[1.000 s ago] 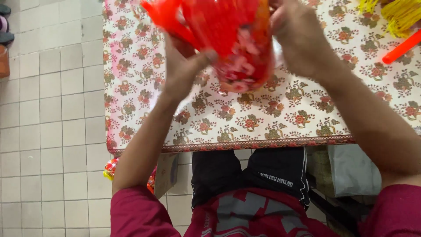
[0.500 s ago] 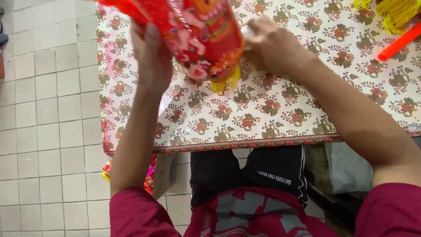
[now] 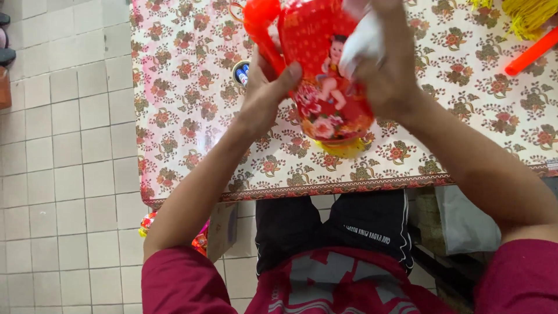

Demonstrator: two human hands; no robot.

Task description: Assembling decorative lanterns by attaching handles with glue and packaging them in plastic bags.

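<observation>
I'm holding the lantern [image 3: 325, 75] up over the table [image 3: 186, 139] — left hand [image 3: 264, 96] closed on its left edge, thumb pressed across the front; right hand [image 3: 386, 70] gripping the right side with a white cloth [image 3: 360, 43]. It's looking light, thin, crushable — I'm judging the rims safest.

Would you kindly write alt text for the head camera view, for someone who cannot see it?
Both hands hold a red paper lantern above a table with a floral cloth: the left hand grips its side, the right hand presses a white cloth on it. Yellow tassels lie far right.
</observation>
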